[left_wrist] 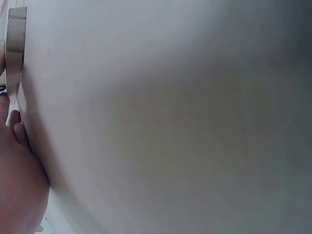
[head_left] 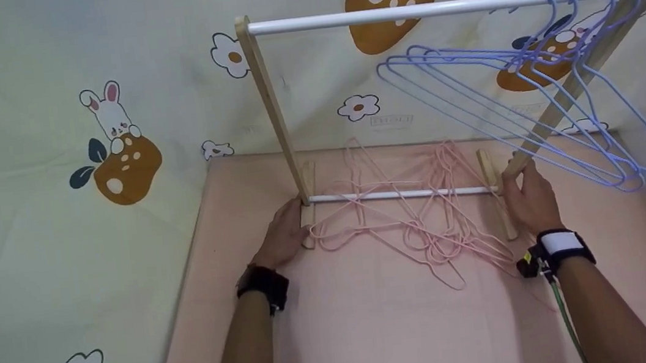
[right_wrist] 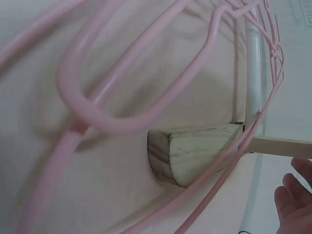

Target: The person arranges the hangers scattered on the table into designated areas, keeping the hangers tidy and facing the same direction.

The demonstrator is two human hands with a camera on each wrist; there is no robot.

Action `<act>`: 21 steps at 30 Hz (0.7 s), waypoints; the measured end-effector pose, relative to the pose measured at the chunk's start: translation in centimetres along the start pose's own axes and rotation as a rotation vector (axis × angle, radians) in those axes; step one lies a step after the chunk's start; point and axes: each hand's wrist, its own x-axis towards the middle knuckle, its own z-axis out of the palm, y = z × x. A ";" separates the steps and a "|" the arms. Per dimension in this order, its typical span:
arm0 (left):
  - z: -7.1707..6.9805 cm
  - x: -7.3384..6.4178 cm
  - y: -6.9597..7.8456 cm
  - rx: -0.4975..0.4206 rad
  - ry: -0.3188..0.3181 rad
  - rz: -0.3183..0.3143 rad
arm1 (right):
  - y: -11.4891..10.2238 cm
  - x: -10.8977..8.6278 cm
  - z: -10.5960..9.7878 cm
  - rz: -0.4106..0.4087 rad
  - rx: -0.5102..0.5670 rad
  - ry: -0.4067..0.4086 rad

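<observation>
A small clothes rack with wooden sides and a white top bar (head_left: 370,16) stands upright. My left hand (head_left: 281,236) grips it low on the left, where the left post (head_left: 272,107) meets its wooden foot (left_wrist: 16,36). On the other side my right hand (head_left: 531,199) holds the bottom of the right post (head_left: 565,99), just above the right foot (right_wrist: 195,151). Several blue hangers (head_left: 474,107) hang bunched at the bar's right end. A tangle of pink hangers (head_left: 411,220) lies around the lower white bar (head_left: 386,196) and spreads toward me.
The rack rests on a pink padded surface (head_left: 415,330). Close behind it and to the left rises a pale wall covering (head_left: 60,251) with rabbit and flower prints. A green cable (head_left: 568,318) runs down from my right wrist strap.
</observation>
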 end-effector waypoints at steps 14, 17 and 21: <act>0.2 0.0 -0.2 0.018 -0.005 0.046 | 2.9 -0.3 0.2 0.128 -0.012 -0.214; 0.1 -0.1 -0.2 -0.010 0.009 0.036 | 3.1 -0.3 0.1 0.151 0.005 -0.231; 0.1 -0.2 -0.4 -0.089 0.051 -0.003 | 2.9 -0.2 0.3 0.182 0.038 -0.243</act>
